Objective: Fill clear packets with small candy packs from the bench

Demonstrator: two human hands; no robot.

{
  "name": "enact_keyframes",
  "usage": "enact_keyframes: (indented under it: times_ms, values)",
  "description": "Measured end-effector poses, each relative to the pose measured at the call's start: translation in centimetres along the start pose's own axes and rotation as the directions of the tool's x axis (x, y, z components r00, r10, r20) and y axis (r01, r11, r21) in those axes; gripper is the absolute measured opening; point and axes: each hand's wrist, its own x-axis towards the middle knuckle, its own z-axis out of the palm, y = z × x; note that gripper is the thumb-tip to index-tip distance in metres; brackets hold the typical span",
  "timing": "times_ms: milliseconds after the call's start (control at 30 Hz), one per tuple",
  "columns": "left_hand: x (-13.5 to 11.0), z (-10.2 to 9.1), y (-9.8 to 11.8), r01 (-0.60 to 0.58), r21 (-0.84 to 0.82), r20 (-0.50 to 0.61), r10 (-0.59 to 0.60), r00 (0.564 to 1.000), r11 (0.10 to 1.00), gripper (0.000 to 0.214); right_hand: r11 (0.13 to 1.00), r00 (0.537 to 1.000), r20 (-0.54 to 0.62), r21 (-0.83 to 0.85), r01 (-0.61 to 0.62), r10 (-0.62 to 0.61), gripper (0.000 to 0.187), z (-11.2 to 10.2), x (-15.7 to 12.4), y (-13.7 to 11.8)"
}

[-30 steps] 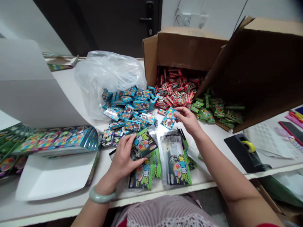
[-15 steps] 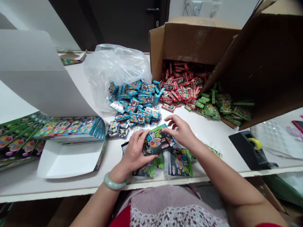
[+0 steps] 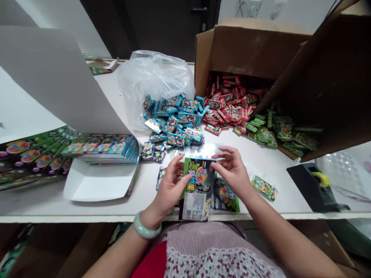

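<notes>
The left hand (image 3: 171,187) and right hand (image 3: 233,170) are slightly apart, each pinching an upper side of one black packet (image 3: 198,185) at lower centre of the frame. From the left, a white box (image 3: 100,185) lies open at lower left; a clear bag (image 3: 159,73) sits at upper centre-left, with blue packs (image 3: 179,129) heaped at its mouth. Red packs (image 3: 228,104) fill a carton (image 3: 240,46) at upper centre-right, green packs (image 3: 263,135) lie right of them, and a tape dispenser (image 3: 308,189) stands at the right.
</notes>
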Motion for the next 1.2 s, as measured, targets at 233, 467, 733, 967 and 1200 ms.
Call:
enact_keyframes:
  times_ms: [233, 467, 733, 967, 1200]
  values:
    - [-2.1, -0.5, -1.3, 0.072, -0.061, 0.068, -0.068, 0.995, 0.996, 0.047, 0.989, 0.999, 0.028, -0.145, 0.02, -0.016, 0.016, 0.9, -2.9, 2.4]
    - [-0.4, 0.1, 1.0, -0.057, -0.05, -0.143, 0.05, 0.988, 0.997, 0.008, 0.998, 0.975, 0.212, -0.016, -0.063, 0.065, 0.015, -0.5, -1.1, 0.2]
    - [-0.2, -0.3, 1.9, -0.109, 0.007, -0.049, 0.109, 0.993, 0.994, 0.006, 0.986, 0.958, 0.288, -0.153, 0.062, -0.015, 0.013, -0.2, -1.2, -1.3]
    - [1.1, -0.2, 3.2, 0.043, -0.008, -0.069, -0.044, 0.997, 0.999, 0.009, 0.983, 0.935, 0.32, -0.143, -0.111, 0.152, 0.012, 0.5, 0.0, -2.5]
    - [0.5, -2.1, 2.7, -0.162, -0.009, 0.212, 0.16, 0.964, 0.987, 0.011, 0.961, 0.883, 0.469, -0.247, 0.123, 0.007, 0.009, -1.1, -1.0, -2.8]
